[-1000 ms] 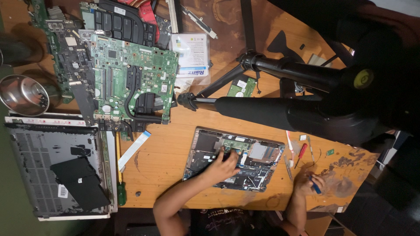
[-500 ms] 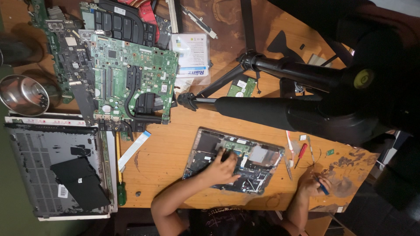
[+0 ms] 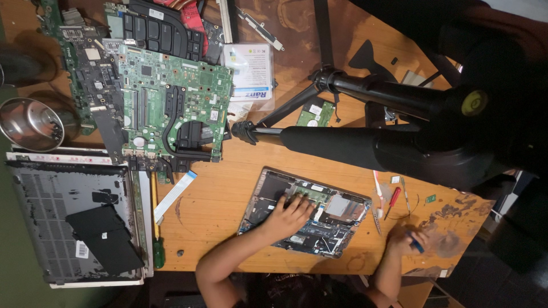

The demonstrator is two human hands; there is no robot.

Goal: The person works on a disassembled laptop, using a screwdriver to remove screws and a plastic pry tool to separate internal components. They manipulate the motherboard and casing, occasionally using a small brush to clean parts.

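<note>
Left hand (image 3: 291,214) spread flat on opened laptop base (image 3: 337,208) — grasping nothing; right hand (image 3: 406,240) clenched around blue-handled tool (image 3: 417,246) on wooden table (image 3: 222,194).

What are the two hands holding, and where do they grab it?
The right hand grips a small blue-handled tool by its handle. The left hand holds nothing; it rests flat on the opened grey laptop base.

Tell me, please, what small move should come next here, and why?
Probably bring the right hand, which grips a small blue-handled tool near the edge of the worn wooden table, over to the opened grey laptop base, since the left hand rests on its exposed boards.
</note>
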